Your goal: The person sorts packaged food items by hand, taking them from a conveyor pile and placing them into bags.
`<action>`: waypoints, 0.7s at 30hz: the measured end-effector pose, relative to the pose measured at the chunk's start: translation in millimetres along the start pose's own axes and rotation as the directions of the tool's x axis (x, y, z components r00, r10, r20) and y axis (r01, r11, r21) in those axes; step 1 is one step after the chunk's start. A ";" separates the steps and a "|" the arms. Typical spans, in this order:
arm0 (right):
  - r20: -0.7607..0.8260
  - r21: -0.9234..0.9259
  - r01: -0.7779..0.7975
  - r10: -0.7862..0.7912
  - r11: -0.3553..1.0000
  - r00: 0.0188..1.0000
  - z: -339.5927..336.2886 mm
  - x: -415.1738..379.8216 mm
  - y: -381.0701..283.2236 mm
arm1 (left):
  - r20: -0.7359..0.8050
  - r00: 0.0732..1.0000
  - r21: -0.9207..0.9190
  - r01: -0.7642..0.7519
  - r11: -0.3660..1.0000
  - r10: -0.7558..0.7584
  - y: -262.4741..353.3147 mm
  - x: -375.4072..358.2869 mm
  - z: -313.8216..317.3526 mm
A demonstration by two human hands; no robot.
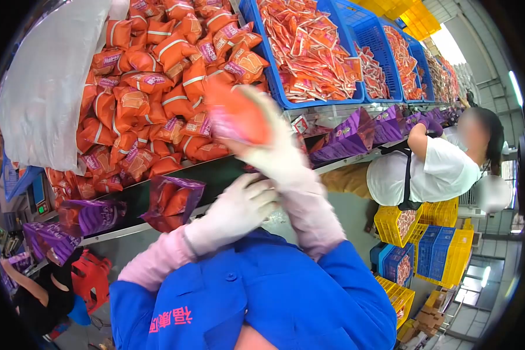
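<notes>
My right hand, in a white glove, is raised over the heap and grips an orange snack packet, smeared by motion. Just below its wrist is my gloved left hand, fingers loosely bent and slightly apart, with nothing visible in them. Many puffed orange packets are piled on the surface in front of me. Beside my left hand, an open purple bag stands on the dark green conveyor belt with orange packets inside.
Blue crates of flat orange packets line the far side. More purple bags stand along the belt to the right, near a co-worker in white. Another person is at lower left by a red stool. Yellow crates are stacked at right.
</notes>
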State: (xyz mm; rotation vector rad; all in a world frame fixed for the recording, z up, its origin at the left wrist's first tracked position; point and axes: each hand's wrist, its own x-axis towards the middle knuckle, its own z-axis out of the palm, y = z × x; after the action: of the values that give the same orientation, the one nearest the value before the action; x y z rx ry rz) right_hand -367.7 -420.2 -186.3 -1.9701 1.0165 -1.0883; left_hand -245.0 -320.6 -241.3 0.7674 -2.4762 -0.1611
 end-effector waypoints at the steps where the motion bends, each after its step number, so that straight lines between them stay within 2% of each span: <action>1: 0.041 0.195 -0.102 0.095 0.976 0.995 -36.3 -11.3 -11.6 | -0.024 0.998 0.034 -0.063 0.997 0.063 0.4 13.0 16.4; 2: 0.079 0.455 -0.211 0.197 0.865 0.977 -63.0 -24.7 -19.0 | -0.049 0.997 0.067 -0.060 0.996 0.063 0.0 26.4 24.3; 3: 0.210 0.644 -0.247 0.144 0.724 0.967 -89.6 -37.7 -3.2 | -0.075 0.995 0.105 -0.057 0.993 0.065 -4.0 35.5 29.7; 4: 0.286 0.523 -0.365 0.244 0.770 0.926 -104.7 -53.3 10.2 | 0.017 1.000 0.148 -0.016 0.989 0.013 -10.6 36.2 38.5; 5: 0.375 0.159 -0.317 0.240 0.935 0.896 -110.8 -61.2 24.6 | 0.188 0.982 0.235 -0.023 0.972 -0.022 -19.8 32.9 45.1; 6: 0.405 -0.129 -0.277 0.306 0.952 0.862 -112.0 -83.8 53.4 | 0.160 0.987 0.236 -0.011 0.972 -0.028 -24.3 22.4 46.8; 7: 0.497 -0.338 -0.059 0.232 0.939 0.836 -112.7 -91.0 54.7 | 0.131 0.991 0.243 0.002 0.970 -0.035 -28.9 14.2 45.6; 8: 0.557 -0.457 0.004 0.283 0.889 0.781 -106.4 -94.8 56.0 | 0.130 0.990 0.257 0.016 0.966 -0.051 -29.3 9.8 41.1; 9: 0.602 -0.559 0.068 0.348 0.827 0.718 -96.3 -99.3 56.7 | 0.097 0.995 0.218 0.000 0.976 -0.021 -24.7 2.0 35.1; 10: 0.612 -0.543 0.064 0.343 0.837 0.713 -80.0 -98.8 56.7 | 0.068 0.998 0.173 -0.022 0.985 0.011 -18.7 -7.6 30.0; 12: 0.656 -0.741 0.325 0.533 0.587 0.534 -32.0 -78.2 54.5 | 0.036 0.999 0.124 -0.036 0.992 0.032 -8.7 -12.7 20.0; 13: 0.620 -0.783 0.301 0.726 0.545 0.298 2.2 -56.9 42.5 | -0.015 0.999 0.090 -0.032 0.995 0.034 -4.1 -11.7 11.2; 14: 0.733 -0.658 0.491 0.636 0.571 0.242 39.2 -86.9 109.4 | 0.017 0.999 0.103 -0.037 0.994 0.035 0.6 -12.7 7.5; 15: 0.741 -0.647 0.499 0.629 0.576 0.234 45.3 -83.6 95.4 | -0.006 0.999 0.090 -0.035 0.995 0.035 -1.6 -26.1 22.5; 17: 0.822 -0.569 0.465 0.495 0.679 0.283 58.0 -47.9 71.9 | 0.064 0.997 0.099 0.030 0.995 -0.036 -5.6 -59.7 28.6; 21: 0.897 -0.363 0.286 0.250 0.887 0.364 94.0 1.7 19.0 | 0.015 0.979 0.097 0.203 0.975 -0.205 -5.7 -92.7 -14.0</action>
State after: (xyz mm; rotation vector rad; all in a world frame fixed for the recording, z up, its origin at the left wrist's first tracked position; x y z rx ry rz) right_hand -290.0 -414.5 -242.4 -2.4286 0.5632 0.4897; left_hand -170.5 -273.3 -273.5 1.0665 -2.4391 -0.1290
